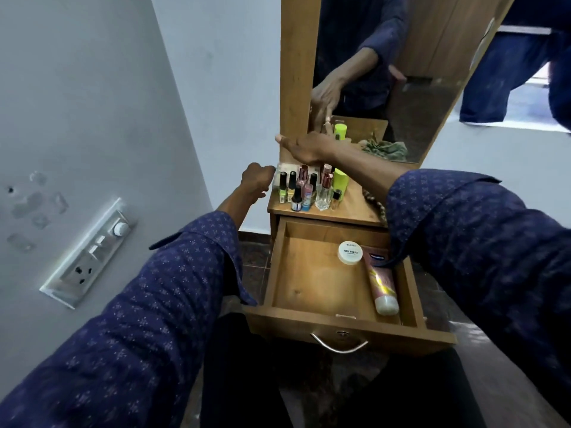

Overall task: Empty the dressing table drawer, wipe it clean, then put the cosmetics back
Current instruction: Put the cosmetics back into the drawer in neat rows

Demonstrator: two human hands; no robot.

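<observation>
The drawer point(327, 282) of the dressing table stands pulled fully out, its bare wooden floor mostly exposed. Two items lie in it at the right: a round white nail polish remover jar point(350, 252) near the back, and a pink lotion tube point(380, 282) lying lengthwise along the right wall, white cap toward the front. The two sit just beside each other.

The cluster of nail polish bottles point(306, 189), small glass cylinders with dark and rose-gold caps, stands upright on the tabletop point(355, 208) at the left, with a lime-green container point(340, 178) behind it.

The right hand point(309, 146) hovers over the cluster, fingers extended and relaxed, holding nothing visible. The left hand point(258, 179) is at the table's left edge, fingers curled, beside a pale pack point(282, 168); whether it grips that pack cannot be determined.

Judged step: transfer between drawer and tabletop. Procedure: lift each bottle by its cap and body from above, one at a time, since the narrow bases stand close together and tip readily. Keep sleeves clear of neighbouring bottles.

A metal bow handle point(339, 344) fronts the laminate drawer. A crumpled green cloth point(384, 148) shows in the mirror point(426, 97).
</observation>
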